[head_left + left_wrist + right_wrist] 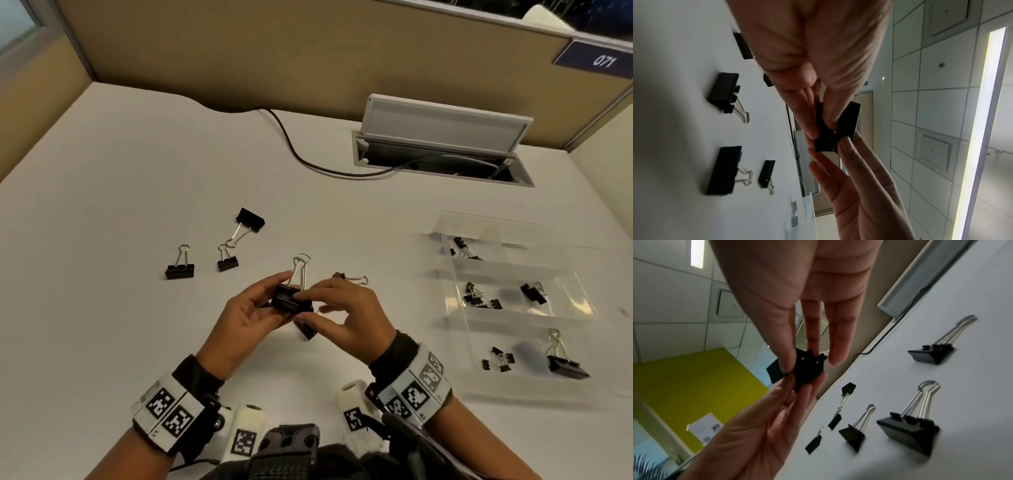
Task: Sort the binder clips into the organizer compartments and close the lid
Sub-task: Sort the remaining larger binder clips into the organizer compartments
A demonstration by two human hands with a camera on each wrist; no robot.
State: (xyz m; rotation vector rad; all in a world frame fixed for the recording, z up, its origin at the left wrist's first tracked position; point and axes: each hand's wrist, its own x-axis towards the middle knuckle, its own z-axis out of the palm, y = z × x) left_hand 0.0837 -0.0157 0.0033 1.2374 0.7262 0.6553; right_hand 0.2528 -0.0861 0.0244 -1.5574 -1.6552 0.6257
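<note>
Both hands hold one large black binder clip [291,298] above the table's middle, its wire handles pointing up. My left hand [270,294] grips its left end and my right hand [308,301] pinches its right end. The left wrist view shows the held clip [835,128] between the left hand's fingertips [830,121] and those of the right hand [843,142]. In the right wrist view the clip [807,369] sits between thumb and fingers. The clear organizer [459,270] stands at the right, clips in its compartments, one of them large [565,366].
Loose clips lie left of the hands [180,270], [227,262], [250,219], behind the right hand [352,279] and under the hands [306,330]. A desk hatch with a raised flap [442,120] and a black cable [298,154] are at the back, before a partition.
</note>
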